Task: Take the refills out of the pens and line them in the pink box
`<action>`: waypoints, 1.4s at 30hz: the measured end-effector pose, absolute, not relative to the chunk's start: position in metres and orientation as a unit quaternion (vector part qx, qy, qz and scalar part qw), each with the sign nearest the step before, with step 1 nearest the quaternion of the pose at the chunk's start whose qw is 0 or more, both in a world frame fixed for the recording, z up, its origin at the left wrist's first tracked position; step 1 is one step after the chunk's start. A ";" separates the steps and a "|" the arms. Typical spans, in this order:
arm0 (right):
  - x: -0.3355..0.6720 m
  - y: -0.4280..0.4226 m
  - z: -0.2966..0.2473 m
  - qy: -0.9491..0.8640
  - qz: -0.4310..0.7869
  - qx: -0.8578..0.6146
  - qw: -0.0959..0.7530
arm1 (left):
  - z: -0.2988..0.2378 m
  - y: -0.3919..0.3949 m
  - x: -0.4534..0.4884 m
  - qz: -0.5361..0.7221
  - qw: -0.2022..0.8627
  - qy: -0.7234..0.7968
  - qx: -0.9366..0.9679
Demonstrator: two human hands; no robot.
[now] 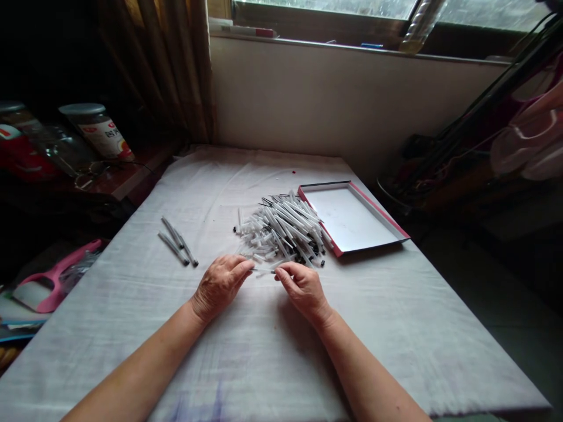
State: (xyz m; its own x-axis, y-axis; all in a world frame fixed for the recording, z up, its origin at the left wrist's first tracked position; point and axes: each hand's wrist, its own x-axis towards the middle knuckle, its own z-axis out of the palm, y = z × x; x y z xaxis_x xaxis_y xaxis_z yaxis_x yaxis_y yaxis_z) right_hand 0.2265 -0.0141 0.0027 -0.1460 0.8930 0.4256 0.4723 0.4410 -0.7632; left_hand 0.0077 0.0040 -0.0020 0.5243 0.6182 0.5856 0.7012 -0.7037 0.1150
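My left hand (222, 282) and my right hand (303, 290) meet just in front of a heap of pen parts, both with fingers pinched. Between the fingertips runs a thin, pale pen refill (263, 270) with a dark end by the right fingers; the hands cover its ends. The heap of pen parts (285, 225) holds clear barrels, white caps, thin refills and small black pieces. To the left of my left hand lie a few clear pens (173, 248) with black ends, side by side on the cloth.
A shallow red-edged box lid (356, 217) with a white inside lies right of the heap. White cloth (246, 363) covers the table. A lidded jar (99, 132) stands on a side shelf at left, above a pink-handled item (55, 284). A window ledge runs behind.
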 end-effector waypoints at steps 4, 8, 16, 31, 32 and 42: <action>0.226 -0.013 -0.002 -0.739 0.187 -0.474 0.440 | -0.005 0.002 0.007 -0.314 0.076 -0.384 -0.865; 0.227 -0.011 -0.005 -0.745 0.151 -0.462 0.458 | -0.003 0.000 0.007 -0.290 0.053 -0.387 -0.873; 0.231 -0.009 -0.004 -0.675 0.267 -0.494 0.479 | 0.000 0.000 0.007 -0.297 0.023 -0.429 -0.853; 0.235 -0.006 -0.013 -0.595 0.337 -0.515 0.516 | -0.001 0.005 0.003 -0.281 -0.039 -0.446 -0.849; 0.235 -0.006 -0.014 -0.594 0.333 -0.519 0.517 | -0.002 0.005 0.002 -0.275 -0.053 -0.444 -0.851; 0.238 -0.007 -0.015 -0.594 0.296 -0.537 0.520 | -0.003 0.008 0.003 -0.273 -0.080 -0.448 -0.848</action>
